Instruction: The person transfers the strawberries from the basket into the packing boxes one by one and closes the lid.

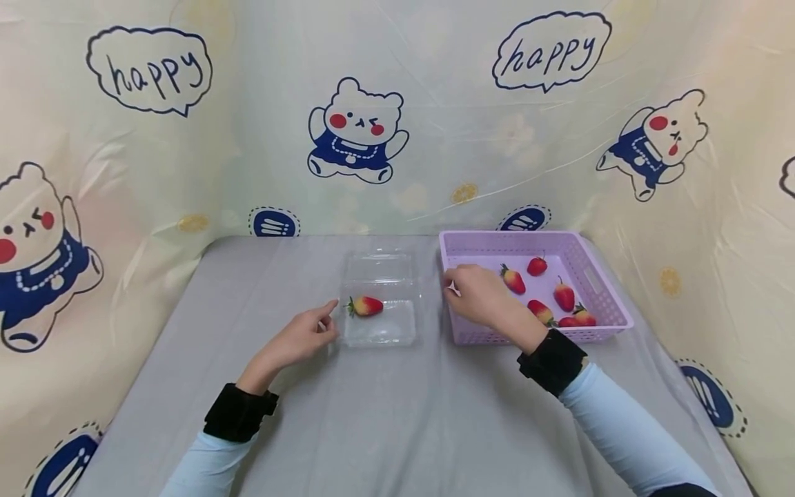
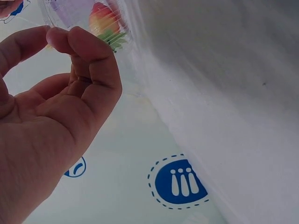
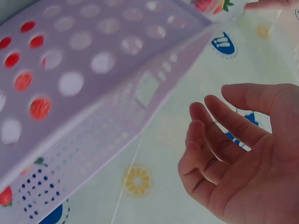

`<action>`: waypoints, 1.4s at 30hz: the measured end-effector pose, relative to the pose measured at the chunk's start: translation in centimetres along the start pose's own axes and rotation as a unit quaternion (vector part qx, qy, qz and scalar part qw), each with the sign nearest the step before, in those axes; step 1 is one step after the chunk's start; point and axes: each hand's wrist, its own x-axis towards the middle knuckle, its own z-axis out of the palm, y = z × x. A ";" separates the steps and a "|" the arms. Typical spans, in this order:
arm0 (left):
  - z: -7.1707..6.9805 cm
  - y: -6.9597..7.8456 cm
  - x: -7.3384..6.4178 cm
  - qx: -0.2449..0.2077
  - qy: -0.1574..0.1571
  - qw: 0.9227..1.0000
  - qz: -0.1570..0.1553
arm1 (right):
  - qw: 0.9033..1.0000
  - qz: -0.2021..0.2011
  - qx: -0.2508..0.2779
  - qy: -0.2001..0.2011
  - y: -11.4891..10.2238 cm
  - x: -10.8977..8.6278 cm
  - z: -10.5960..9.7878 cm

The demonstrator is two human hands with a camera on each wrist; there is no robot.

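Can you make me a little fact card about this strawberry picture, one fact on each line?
Left hand: beside the clear box; touching or not, unclear
Right hand: holds nothing, at the purple basket's left side
Clear box: one strawberry
Purple basket: six strawberries visible
Tabletop: grey
Backdrop: cartoon bears, "happy" bubbles

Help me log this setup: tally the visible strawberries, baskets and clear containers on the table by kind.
Strawberries: 7 visible
Purple basket: 1
Clear plastic container: 1
Total: 9
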 end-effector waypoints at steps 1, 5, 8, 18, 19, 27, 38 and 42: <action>0.1 0.0 -0.1 -0.001 0.000 1.000 -0.001 | 1.000 0.009 -0.003 -0.005 0.3 -0.2 -0.2; 0.4 0.0 -0.4 -0.005 -0.006 1.000 -0.005 | 0.999 0.041 -0.004 -0.020 1.8 -0.9 -0.9; 0.4 0.1 -0.5 -0.008 -0.003 1.000 -0.005 | 0.998 0.049 0.003 -0.026 2.9 -1.3 -1.4; 0.3 -0.1 -0.2 -0.003 0.001 1.000 -0.002 | 0.990 0.105 0.017 -0.096 5.0 -2.1 -3.0; 0.2 -0.1 -0.2 -0.002 0.001 1.000 -0.002 | 0.989 0.110 0.017 -0.102 5.1 -2.2 -3.1; 0.0 0.0 -0.1 -0.004 -0.004 1.000 0.000 | 0.981 0.136 0.004 -0.141 6.0 -2.4 -2.7; -0.2 0.0 0.0 -0.010 -0.008 1.000 -0.001 | 0.970 0.158 -0.003 -0.183 7.1 -2.6 -1.4; -0.2 0.1 -0.1 -0.012 -0.008 1.000 -0.006 | 0.968 0.155 -0.005 -0.195 7.5 -2.4 -0.7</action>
